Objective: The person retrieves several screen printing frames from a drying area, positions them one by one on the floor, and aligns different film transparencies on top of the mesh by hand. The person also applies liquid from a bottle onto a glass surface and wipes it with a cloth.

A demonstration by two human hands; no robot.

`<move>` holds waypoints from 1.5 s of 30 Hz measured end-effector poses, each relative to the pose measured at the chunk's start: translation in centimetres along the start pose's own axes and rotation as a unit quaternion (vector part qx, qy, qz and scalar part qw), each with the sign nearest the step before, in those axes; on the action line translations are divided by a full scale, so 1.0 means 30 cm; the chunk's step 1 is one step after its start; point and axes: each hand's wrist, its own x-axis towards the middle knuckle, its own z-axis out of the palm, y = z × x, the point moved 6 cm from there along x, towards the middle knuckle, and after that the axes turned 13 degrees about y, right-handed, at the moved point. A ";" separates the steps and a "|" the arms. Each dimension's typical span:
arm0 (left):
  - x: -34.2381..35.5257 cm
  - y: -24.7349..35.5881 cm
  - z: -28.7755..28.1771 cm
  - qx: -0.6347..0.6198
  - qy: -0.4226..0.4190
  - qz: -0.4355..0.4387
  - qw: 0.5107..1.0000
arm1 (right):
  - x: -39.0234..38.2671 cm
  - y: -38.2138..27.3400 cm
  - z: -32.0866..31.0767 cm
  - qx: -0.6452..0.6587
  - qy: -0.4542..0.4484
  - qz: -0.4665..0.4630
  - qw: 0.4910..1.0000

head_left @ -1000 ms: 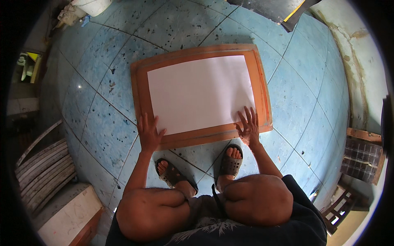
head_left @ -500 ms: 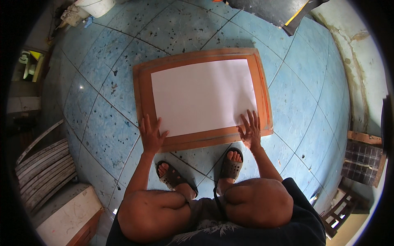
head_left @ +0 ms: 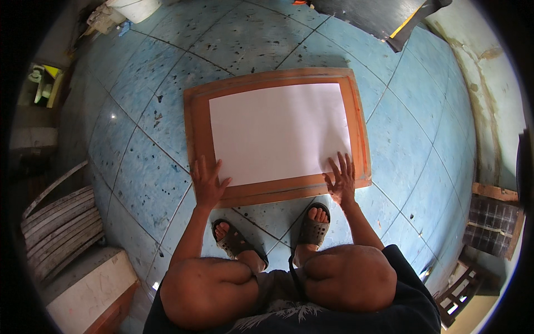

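A large white sheet of paper [head_left: 278, 128] lies on an orange-brown board [head_left: 360, 133] with a greyish-streaked border, flat on the floor in front of my sandalled feet. My left hand [head_left: 207, 183] rests at the board's lower left corner, fingers spread, touching the board and the paper's edge. My right hand [head_left: 341, 181] lies at the lower right corner with fingers spread, some fingertips on the paper. Both hands are open and grip nothing that I can see.
Blue tiled floor [head_left: 411, 111] surrounds the board. A white bucket [head_left: 133, 8] and a dark sheet-covered object [head_left: 372, 19] stand at the back. White slatted pieces [head_left: 58, 222] are at left. A plaid-covered object [head_left: 492, 220] and a dark wooden frame [head_left: 459, 292] are at right, beside the wall.
The board, paper and both hands appear slightly lower in the picture and a little farther right, as does the floor around them. The hands keep their spread shape at the two corners.
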 end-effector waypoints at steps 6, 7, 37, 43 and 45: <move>0.017 0.010 0.004 0.012 -0.014 -0.018 1.000 | 0.004 0.016 0.004 -0.007 0.035 -0.018 0.999; 0.005 -0.009 0.018 0.008 -0.035 -0.045 0.998 | 0.001 0.014 0.013 -0.022 0.028 -0.013 0.999; 0.113 0.046 0.024 0.012 -0.057 0.018 0.998 | 0.130 -0.010 0.061 -0.034 -0.019 -0.022 0.999; 0.114 0.046 0.038 0.010 -0.039 0.008 0.999 | 0.149 -0.037 0.035 -0.043 -0.009 -0.048 0.998; 0.117 0.054 0.037 0.015 -0.036 0.013 0.999 | 0.144 -0.033 0.035 -0.047 -0.005 -0.049 0.998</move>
